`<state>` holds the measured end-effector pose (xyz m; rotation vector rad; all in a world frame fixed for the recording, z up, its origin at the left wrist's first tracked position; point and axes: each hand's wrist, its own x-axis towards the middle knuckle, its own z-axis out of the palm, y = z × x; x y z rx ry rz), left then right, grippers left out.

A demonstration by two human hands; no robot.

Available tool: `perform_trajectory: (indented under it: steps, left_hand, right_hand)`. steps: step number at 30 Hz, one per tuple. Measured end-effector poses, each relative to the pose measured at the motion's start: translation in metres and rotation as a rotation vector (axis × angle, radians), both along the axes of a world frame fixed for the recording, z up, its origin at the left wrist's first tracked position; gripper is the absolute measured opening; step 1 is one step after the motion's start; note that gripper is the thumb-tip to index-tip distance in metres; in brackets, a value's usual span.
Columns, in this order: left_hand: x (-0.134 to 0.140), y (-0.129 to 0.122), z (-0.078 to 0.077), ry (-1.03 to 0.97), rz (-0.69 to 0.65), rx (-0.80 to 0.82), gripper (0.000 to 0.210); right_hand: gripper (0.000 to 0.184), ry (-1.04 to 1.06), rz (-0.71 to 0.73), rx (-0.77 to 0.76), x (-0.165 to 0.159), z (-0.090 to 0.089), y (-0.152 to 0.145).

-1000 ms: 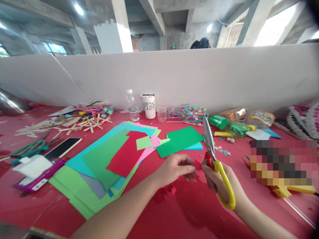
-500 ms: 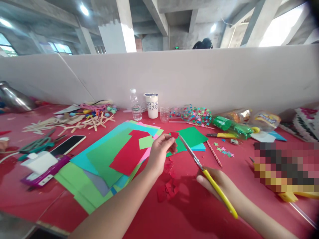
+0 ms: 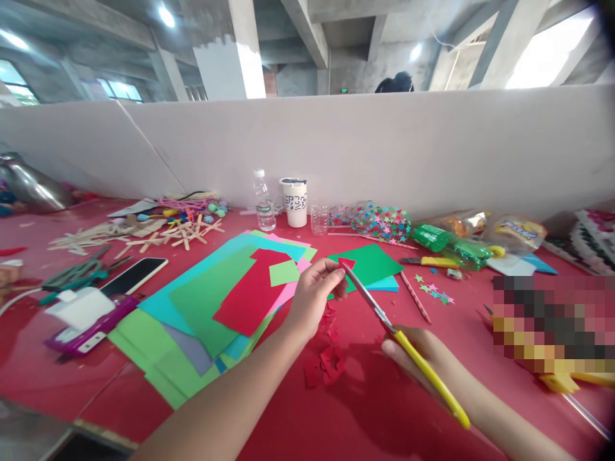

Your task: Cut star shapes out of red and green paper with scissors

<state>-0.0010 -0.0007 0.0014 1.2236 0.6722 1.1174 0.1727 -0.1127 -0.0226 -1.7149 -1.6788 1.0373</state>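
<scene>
My left hand (image 3: pixel 321 288) pinches a small red piece of paper (image 3: pixel 346 263) between thumb and fingers, above the table. In my right hand (image 3: pixel 417 349) is a pair of scissors (image 3: pixel 429 376) with yellow handles, its blades pointing up and left. The blade tips meet the red piece; whether they are cutting into it I cannot tell. Below my hands lie several red paper scraps (image 3: pixel 331 363). Left of my left hand, a larger red sheet (image 3: pixel 250 298) and a light green square (image 3: pixel 283 273) rest on a stack of coloured paper (image 3: pixel 192 307). A green sheet (image 3: pixel 377 264) lies behind the blades.
A water bottle (image 3: pixel 264 203) and a white cup (image 3: pixel 294 203) stand by the partition (image 3: pixel 298 141). Craft sticks (image 3: pixel 192 232), a phone (image 3: pixel 137 275) and a purple tool (image 3: pixel 91 336) are left. A yellow cutter (image 3: pixel 437 262), star confetti (image 3: pixel 435 293) and a green bottle (image 3: pixel 446 243) sit right.
The red piece has turned in my left hand and now shows a pointed, triangular shape. The scissors have shifted slightly right and down, and the view has moved a little.
</scene>
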Motion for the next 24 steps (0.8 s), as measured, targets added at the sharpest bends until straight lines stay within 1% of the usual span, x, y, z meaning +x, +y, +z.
perform_trajectory:
  steps: [7,11,17,21,24]
  left_hand:
    - [-0.0002,-0.0015,0.0031,0.038,-0.018,0.021,0.016]
    - [-0.0005,-0.0018,0.0033,0.038,-0.016,0.028,0.016]
    - [-0.0009,-0.0011,0.0019,0.049,-0.034,0.016,0.017]
    - [-0.0015,-0.0004,0.0034,0.048,-0.036,0.028,0.017]
    - [-0.002,0.0001,0.0041,0.055,-0.035,0.027,0.019]
  right_hand:
    - [0.05,0.028,-0.017,-0.01,-0.003,0.0059,-0.0001]
    - [0.052,0.055,-0.034,-0.018,-0.0034,0.0044,-0.0012]
    - [0.052,0.102,-0.046,-0.093,-0.0036,0.0046,-0.0008]
    - [0.048,0.141,-0.068,-0.097,-0.0029,0.0043,-0.0013]
    - [0.049,0.128,-0.069,-0.092,-0.0019,0.0034,-0.0016]
